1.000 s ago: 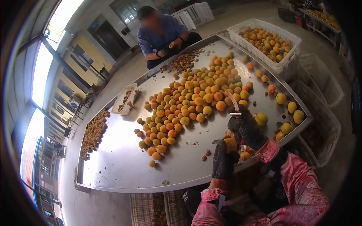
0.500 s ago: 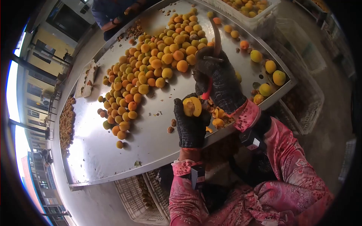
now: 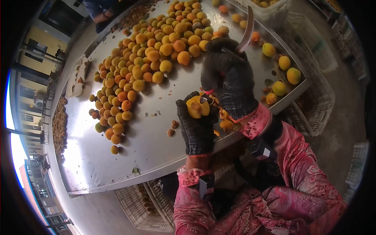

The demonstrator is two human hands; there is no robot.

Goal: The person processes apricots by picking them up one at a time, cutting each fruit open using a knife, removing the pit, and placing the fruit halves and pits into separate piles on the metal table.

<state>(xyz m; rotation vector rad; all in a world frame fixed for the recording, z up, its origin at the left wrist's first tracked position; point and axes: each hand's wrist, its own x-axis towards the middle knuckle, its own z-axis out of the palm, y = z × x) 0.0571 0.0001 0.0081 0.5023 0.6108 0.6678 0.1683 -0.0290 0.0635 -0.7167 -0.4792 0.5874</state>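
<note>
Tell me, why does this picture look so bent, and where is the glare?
Head view: a fisheye lens bows the steel table and blackens the corners; daylight from the left glares white on its left end; the apricot in the left hand and the knife in the right hand look sharp.

black-gloved left hand (image 3: 196, 125) raised upright, fingers curled tight, right hand (image 3: 231, 86) gloved too, fisted just above, touching it
</note>
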